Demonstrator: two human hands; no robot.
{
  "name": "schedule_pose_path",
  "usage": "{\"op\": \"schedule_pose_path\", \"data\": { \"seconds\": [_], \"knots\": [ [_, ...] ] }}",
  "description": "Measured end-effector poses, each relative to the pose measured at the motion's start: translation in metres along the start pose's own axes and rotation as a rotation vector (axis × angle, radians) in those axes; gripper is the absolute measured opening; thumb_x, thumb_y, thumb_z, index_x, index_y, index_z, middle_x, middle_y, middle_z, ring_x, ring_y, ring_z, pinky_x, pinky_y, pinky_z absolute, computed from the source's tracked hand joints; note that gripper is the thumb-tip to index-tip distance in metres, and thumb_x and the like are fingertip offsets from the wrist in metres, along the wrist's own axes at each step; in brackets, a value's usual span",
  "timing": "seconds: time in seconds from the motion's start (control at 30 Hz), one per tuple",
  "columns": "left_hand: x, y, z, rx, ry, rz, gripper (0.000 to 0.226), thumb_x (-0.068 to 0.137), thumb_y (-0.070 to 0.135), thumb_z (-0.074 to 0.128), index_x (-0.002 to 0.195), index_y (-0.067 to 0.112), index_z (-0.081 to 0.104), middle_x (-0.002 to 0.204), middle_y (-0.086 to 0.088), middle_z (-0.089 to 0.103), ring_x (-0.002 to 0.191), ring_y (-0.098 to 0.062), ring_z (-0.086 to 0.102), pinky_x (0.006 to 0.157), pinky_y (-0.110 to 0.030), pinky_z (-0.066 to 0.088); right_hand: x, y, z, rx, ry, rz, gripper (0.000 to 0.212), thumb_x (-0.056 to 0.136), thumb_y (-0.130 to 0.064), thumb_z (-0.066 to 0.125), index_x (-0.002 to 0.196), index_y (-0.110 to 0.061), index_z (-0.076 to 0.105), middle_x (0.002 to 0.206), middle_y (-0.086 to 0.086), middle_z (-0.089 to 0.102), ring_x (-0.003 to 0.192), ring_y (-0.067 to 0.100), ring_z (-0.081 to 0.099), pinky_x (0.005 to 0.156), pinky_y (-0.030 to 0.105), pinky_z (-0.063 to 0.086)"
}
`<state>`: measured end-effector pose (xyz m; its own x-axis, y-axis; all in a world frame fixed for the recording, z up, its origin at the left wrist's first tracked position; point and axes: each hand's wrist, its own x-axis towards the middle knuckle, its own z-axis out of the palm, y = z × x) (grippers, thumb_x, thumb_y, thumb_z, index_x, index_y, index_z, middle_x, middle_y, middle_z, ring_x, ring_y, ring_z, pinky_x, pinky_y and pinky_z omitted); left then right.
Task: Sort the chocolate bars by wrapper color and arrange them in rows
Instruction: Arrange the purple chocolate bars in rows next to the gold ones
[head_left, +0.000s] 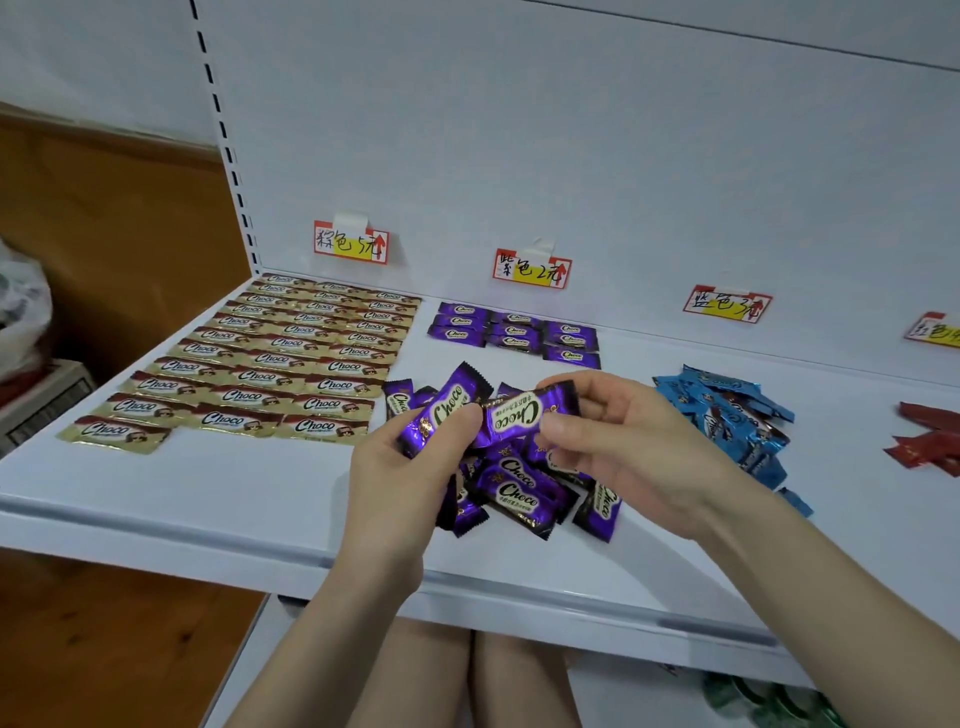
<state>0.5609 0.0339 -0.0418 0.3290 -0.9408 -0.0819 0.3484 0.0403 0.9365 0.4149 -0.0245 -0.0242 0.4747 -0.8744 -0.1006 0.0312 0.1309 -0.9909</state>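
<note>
Sorting is judged roughly half done. The gold bars are laid in full rows along the left edge of the shelf. Purple rows are begun at the back edge, and a purple pile remains loose near the front edge. One purple bar is pinched by the left hand, a second purple bar by the right hand. The blue heap and red bars toward the right edge are not yet arranged.

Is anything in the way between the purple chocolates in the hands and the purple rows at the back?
Nothing tall. Only a strip of bare shelf and a couple of loose purple bars lying flat separate the held purple bars from the purple rows; the left hand and right hand could likely carry them over.
</note>
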Motion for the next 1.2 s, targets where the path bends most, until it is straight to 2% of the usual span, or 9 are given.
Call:
{"op": "schedule_pose_path", "data": {
  "seconds": [0.13, 0.2, 0.4, 0.5, 0.63, 0.8, 0.9, 1.0, 1.2],
  "knots": [
    [-0.003, -0.002, 0.001, 0.07, -0.063, 0.008, 0.033, 0.086, 0.011, 0.062, 0.056, 0.012, 0.048, 0.034, 0.007, 0.046, 0.026, -0.002, 0.04, 0.032, -0.009, 0.029, 0.008, 0.003, 0.004, 0.297, 0.051, 0.015, 0.017, 0.073, -0.011, 0.06, 0.089, -0.009, 0.061, 0.082, 0.005, 0.071, 0.075, 0.016, 0.068, 0.066, 0.023, 0.056],
    [-0.003, -0.002, -0.001, 0.086, -0.064, 0.01, 0.035, 0.085, 0.015, 0.063, 0.052, 0.014, 0.051, 0.035, 0.007, 0.046, 0.027, -0.002, 0.04, 0.032, -0.009, 0.029, 0.011, 0.0, 0.002, 0.29, 0.083, -0.032, 0.016, 0.079, -0.009, 0.057, 0.095, -0.011, 0.06, 0.083, 0.005, 0.071, 0.077, 0.019, 0.068, 0.069, 0.027, 0.057],
    [-0.001, 0.005, -0.008, 0.056, -0.061, 0.022, 0.042, 0.084, 0.018, 0.061, 0.043, 0.02, 0.053, 0.035, 0.006, 0.048, 0.029, -0.002, 0.044, 0.034, -0.009, 0.032, 0.009, -0.011, 0.005, -0.449, -0.014, -0.199, 0.022, 0.077, -0.013, 0.068, 0.092, -0.028, 0.061, 0.068, -0.013, 0.064, 0.064, 0.001, 0.06, 0.061, 0.011, 0.048],
    [-0.004, 0.007, -0.004, 0.021, -0.086, 0.018, 0.032, 0.083, 0.015, 0.061, 0.053, 0.013, 0.053, 0.036, 0.005, 0.05, 0.03, -0.003, 0.045, 0.034, -0.01, 0.034, 0.011, -0.01, 0.013, -0.518, 0.002, -0.281, 0.022, 0.069, -0.014, 0.075, 0.081, -0.022, 0.057, 0.07, -0.01, 0.063, 0.064, 0.003, 0.061, 0.062, 0.014, 0.05],
    [-0.002, 0.004, -0.005, -0.031, -0.053, 0.009, 0.035, 0.076, 0.019, 0.064, 0.042, 0.018, 0.054, 0.036, 0.003, 0.048, 0.029, -0.005, 0.042, 0.034, -0.01, 0.033, 0.011, -0.008, 0.014, -0.539, 0.0, -0.368, 0.024, 0.06, -0.029, 0.073, 0.076, -0.02, 0.058, 0.067, -0.01, 0.063, 0.064, 0.009, 0.062, 0.061, 0.018, 0.051],
    [0.002, 0.003, -0.001, -0.053, 0.007, -0.009, 0.033, 0.085, 0.007, 0.062, 0.054, 0.009, 0.053, 0.035, 0.003, 0.048, 0.029, -0.006, 0.044, 0.035, -0.011, 0.034, 0.01, 0.001, 0.014, -0.631, 0.062, -0.425, 0.024, 0.063, -0.033, 0.078, 0.077, -0.03, 0.059, 0.076, -0.011, 0.063, 0.074, 0.008, 0.062, 0.069, 0.024, 0.053],
    [0.007, 0.001, 0.0, -0.111, 0.062, -0.032, 0.031, 0.085, 0.008, 0.062, 0.057, 0.007, 0.05, 0.035, 0.003, 0.047, 0.028, -0.007, 0.043, 0.035, -0.012, 0.035, 0.01, 0.012, 0.013, -0.973, 0.155, -0.674, 0.035, 0.066, -0.04, 0.074, 0.094, -0.021, 0.065, 0.09, -0.009, 0.06, 0.088, -0.002, 0.052, 0.078, 0.011, 0.043],
    [0.013, -0.002, 0.0, -0.123, 0.062, -0.037, 0.031, 0.085, 0.01, 0.062, 0.058, 0.005, 0.048, 0.034, 0.002, 0.044, 0.028, -0.008, 0.041, 0.034, -0.012, 0.034, 0.015, 0.022, 0.01, -1.033, 0.209, -0.837, 0.033, 0.074, -0.029, 0.068, 0.1, -0.008, 0.069, 0.095, 0.002, 0.062, 0.089, 0.002, 0.054, 0.081, 0.013, 0.043],
    [0.024, -0.009, -0.019, 0.002, 0.037, -0.043, 0.033, 0.07, 0.029, 0.069, 0.043, 0.017, 0.056, 0.039, -0.005, 0.039, 0.034, -0.013, 0.034, 0.036, -0.016, 0.028, 0.058, 0.012, -0.007, -0.832, 0.231, -0.487, 0.016, 0.075, -0.021, 0.074, 0.086, -0.031, 0.067, 0.09, -0.022, 0.063, 0.091, -0.007, 0.055, 0.074, 0.002, 0.035]
  ]
}}
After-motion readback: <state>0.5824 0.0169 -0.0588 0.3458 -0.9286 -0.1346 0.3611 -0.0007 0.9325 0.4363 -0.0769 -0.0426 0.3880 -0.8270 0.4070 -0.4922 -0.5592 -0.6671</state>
